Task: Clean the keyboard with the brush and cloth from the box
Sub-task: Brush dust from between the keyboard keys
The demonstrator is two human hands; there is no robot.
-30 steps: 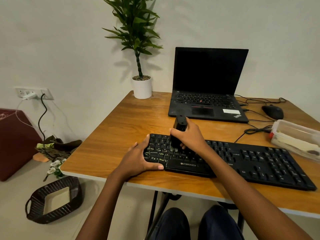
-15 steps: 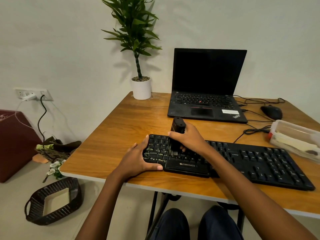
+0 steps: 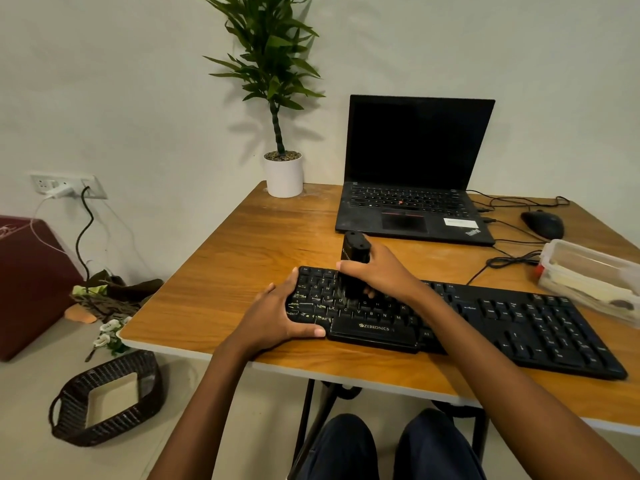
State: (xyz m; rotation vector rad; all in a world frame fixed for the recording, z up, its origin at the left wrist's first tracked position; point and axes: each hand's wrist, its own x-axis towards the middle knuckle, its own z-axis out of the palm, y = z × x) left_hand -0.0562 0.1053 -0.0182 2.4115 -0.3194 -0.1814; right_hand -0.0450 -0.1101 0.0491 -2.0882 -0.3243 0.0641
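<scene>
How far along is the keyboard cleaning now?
Done: the brush is out of the box. In hand: right hand holds it upright on the left keys of the keyboard; left hand grips that end. Left: the remaining keys, then the cloth, apparently lying in the box.

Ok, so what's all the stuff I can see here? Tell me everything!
table: one, brown wood, middle
keyboard: one, black, front of table
brush: one, black, upright on the keyboard's left keys
box: one, clear, table's right edge
laptop: one, black, open, back of table
mouse: one, black, right of laptop
cables: several, black, between laptop and box
plant: one, green in white pot, table's back left corner
basket: one, dark woven, floor at left
flowers: few, white, floor near basket
socket: one, white, wall at left
left hand: one, holds keyboard's left end
right hand: one, grips brush
</scene>
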